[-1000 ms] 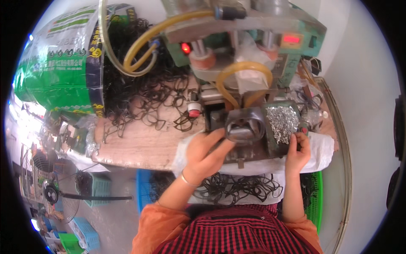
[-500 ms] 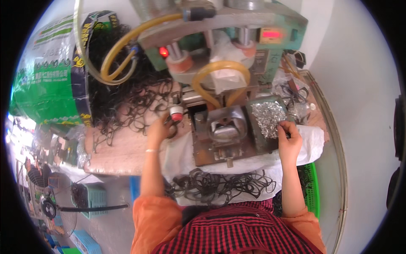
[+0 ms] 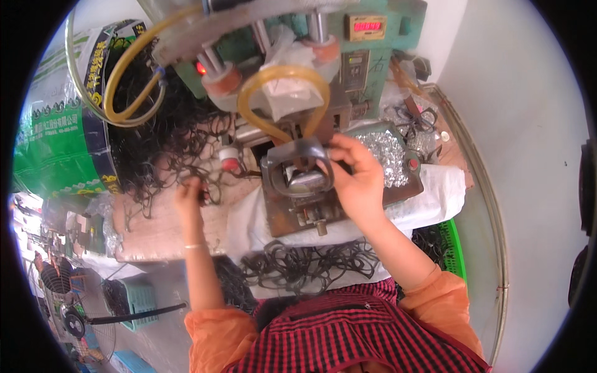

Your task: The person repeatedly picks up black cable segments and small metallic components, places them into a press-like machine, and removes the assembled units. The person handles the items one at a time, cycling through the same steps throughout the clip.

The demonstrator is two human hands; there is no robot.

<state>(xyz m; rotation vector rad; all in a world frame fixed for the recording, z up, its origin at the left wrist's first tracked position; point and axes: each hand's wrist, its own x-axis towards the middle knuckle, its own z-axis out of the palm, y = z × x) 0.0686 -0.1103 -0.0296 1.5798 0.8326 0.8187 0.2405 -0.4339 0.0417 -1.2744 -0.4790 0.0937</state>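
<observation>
My right hand point(image 3: 359, 181) is at the right side of the press's metal die point(image 3: 297, 152), its thumb and forefinger bent together over the shiny opening. Whatever is between those fingertips is too small to make out. Just right of this hand lies a dark tray of small silver metal pieces point(image 3: 388, 155). My left hand point(image 3: 191, 198) is low over the wooden table point(image 3: 165, 233), its fingers curled beside thin black loops point(image 3: 214, 180). Something dark shows at its fingertips, but I cannot tell what. A red-and-white push button point(image 3: 229, 159) stands between my left hand and the die.
A green press point(image 3: 388, 68) with a lit red display rises behind the die. Yellow hoses point(image 3: 283, 71) arch in front of it. At the left leans a green-and-white sack point(image 3: 62, 140) beside heaped black loops. More loops point(image 3: 311, 264) lie on white cloth before me; a green basket point(image 3: 456, 252) is at right.
My right hand has gone from the tray of silver pieces leftward to the die. My left hand has left the push button for the black loops. The whole view has shifted.
</observation>
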